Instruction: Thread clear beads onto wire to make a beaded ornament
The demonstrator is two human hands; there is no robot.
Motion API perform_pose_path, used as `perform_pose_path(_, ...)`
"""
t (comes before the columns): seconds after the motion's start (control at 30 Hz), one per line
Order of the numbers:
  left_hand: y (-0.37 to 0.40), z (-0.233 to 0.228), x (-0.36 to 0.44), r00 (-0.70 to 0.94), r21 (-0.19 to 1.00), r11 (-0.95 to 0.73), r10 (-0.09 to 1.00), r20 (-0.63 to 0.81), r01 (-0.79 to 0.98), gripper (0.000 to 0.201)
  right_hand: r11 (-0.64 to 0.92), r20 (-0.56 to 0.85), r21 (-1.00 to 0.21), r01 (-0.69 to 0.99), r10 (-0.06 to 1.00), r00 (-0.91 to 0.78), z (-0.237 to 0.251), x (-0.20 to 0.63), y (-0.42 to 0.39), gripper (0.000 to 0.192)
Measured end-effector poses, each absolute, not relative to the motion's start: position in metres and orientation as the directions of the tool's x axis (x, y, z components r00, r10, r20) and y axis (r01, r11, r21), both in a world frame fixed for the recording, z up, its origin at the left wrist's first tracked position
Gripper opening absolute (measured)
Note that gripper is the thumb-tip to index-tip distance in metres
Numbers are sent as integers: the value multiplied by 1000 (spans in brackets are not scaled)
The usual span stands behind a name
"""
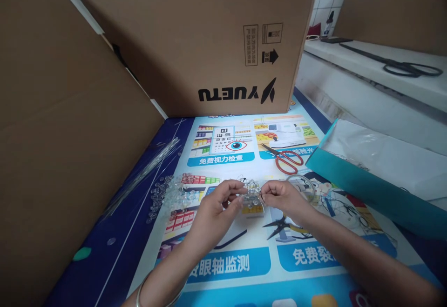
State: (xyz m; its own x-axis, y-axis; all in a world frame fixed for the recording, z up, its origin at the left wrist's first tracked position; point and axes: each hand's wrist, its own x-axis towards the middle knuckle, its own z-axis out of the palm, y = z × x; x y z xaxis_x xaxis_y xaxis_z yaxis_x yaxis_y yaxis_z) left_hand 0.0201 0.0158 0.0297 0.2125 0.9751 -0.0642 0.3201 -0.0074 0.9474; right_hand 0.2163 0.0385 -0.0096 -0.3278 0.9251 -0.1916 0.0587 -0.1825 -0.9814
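Between my two hands is a small cluster of clear beads on thin wire, held just above the printed sheet. My left hand pinches its left side between thumb and fingers. On the cluster's right side, my right hand has thumb and forefinger pressed together at the wire. A short wire end curves down below the cluster. Many loose clear beads lie left of my left hand. Pliers with dark jaws and a yellow handle rest beneath my right wrist, partly hidden by it.
Red-handled scissors lie beyond my right hand, near a wire coil. A teal box stands at right. Thin straight wires lie at left. Large cardboard panels rise behind and left. Black scissors rest on a ledge.
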Motion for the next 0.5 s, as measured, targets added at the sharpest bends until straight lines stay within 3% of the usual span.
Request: perform_pose_path(0.5, 21, 5, 34, 66, 985, 173, 983, -174, 14, 26, -41, -117, -977, 210, 924, -363, -13, 211, 33, 2)
